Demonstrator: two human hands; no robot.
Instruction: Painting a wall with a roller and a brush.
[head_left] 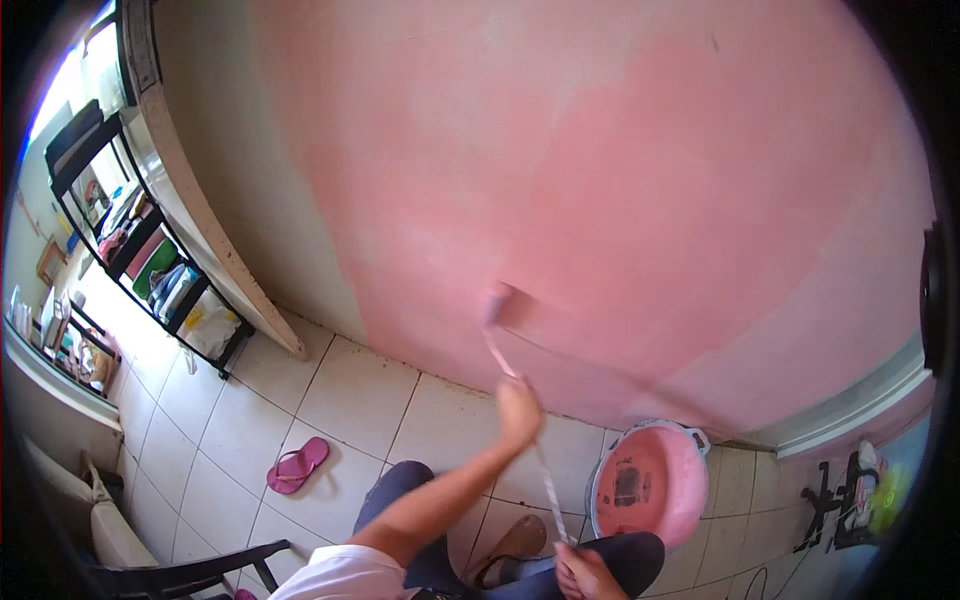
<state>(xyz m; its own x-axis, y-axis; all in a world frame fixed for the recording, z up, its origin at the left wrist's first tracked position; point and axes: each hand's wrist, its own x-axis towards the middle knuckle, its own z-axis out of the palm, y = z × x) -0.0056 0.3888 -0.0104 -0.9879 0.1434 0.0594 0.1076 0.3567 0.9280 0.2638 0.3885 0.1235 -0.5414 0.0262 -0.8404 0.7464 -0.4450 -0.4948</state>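
Note:
A long-handled paint roller [497,304] rests its blurred head against the pink-painted wall [640,190]. My left hand [520,412] is wrapped round the upper part of its pole, below the roller head. Lower down, beside my bent knee, my right hand [588,574] grips the same pole near its bottom end. On the floor to the right of the pole stands a round tub [684,490], its inside coated with pink paint. A dark rectangular patch shows in the tub; I cannot tell what it is.
A purple flip-flop [298,466] lies on the white tiled floor [350,395]. To the left are an open door edge [215,225] and a black shelf rack [150,225] with assorted items. A dark chair [190,572] stands at lower left. Black objects [840,495] sit at far right.

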